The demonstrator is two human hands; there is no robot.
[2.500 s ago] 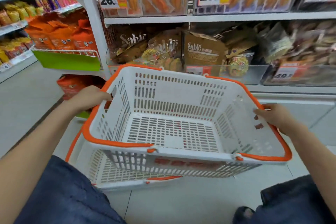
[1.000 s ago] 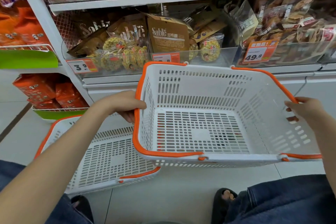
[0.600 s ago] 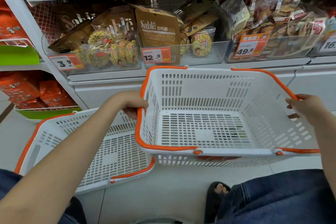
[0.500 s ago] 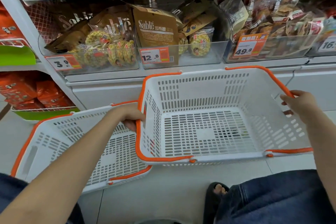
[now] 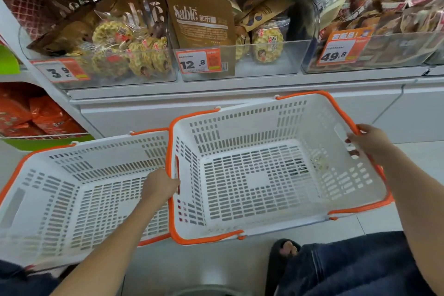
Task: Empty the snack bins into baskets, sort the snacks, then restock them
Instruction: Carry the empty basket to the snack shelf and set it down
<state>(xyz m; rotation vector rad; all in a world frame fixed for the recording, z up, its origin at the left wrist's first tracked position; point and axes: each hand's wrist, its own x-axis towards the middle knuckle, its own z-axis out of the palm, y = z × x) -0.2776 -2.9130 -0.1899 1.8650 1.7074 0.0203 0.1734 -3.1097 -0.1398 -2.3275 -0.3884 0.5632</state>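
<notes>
Bins of snacks point(image 5: 134, 55) lie straight ahead above both hands, left hand point(image 5: 159, 184) and right hand point(image 5: 370, 143) each gripping the right basket point(image 5: 252, 127) by opposite rims.

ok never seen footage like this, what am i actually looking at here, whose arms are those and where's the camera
There is no machine here. The arms belong to a person crouching in a shop aisle, and the one camera is worn on their head, looking forward and down, which is why you also see their jeans and a sandalled foot.

Two white baskets with orange rims sit side by side low in front of the shelf, both with no snacks in them. The left hand grips the left end of the right basket, and the right hand grips its right end. The left basket is not held.

Above them, clear snack bins on the shelf hold biscuit bags and round wrapped snacks behind price tags.
</notes>
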